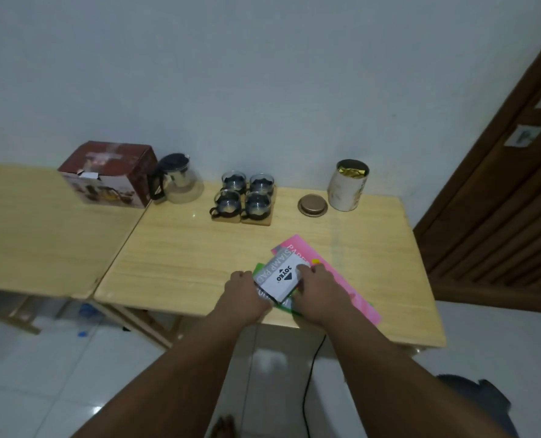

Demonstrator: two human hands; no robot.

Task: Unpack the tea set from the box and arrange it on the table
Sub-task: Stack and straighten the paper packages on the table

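Observation:
The red tea set box [111,175] stands at the back, on the left table by the wall. Beside it a glass teapot [177,181] with a black handle stands on the right table. Several glass cups [245,196] in dark holders sit on wooden coasters [262,220] further right. Near the front edge my left hand [242,295] and my right hand [315,290] grip a white stamp pad box [278,279] from both sides, just above a green and a pink paper pack [341,279].
A white tin [346,188] with a gold foil bag inside stands open at the back right, its round lid [312,205] lying beside it. Two light wooden tables [183,254] meet at a seam. A wooden door [499,216] is on the right. A black cable [310,374] hangs below.

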